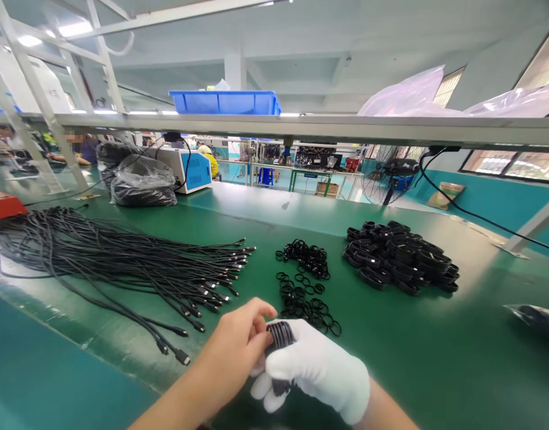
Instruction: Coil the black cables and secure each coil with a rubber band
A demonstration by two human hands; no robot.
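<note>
In front of me a coiled black cable [281, 335] is gripped in my right hand [316, 364], which wears a white glove. Its fingers wrap round the coil, and a dark part shows again below the thumb. My bare left hand [236, 340] is closed, thumb and fingertips pinched at the coil's left end. What exactly those fingertips hold is hidden. Just beyond the hands lie loose small black rings [306, 304], with a denser heap of rings [307, 260] behind. Long straight black cables [122, 251] spread over the left, connector ends towards me.
At the right sits a pile of coiled black cables [399, 257] on the green table [435, 358]. A bagged black bundle [142, 182] and a white-and-blue machine [191, 169] stand at the back left. Overhead, a shelf [319, 126] carries a blue bin [224, 103].
</note>
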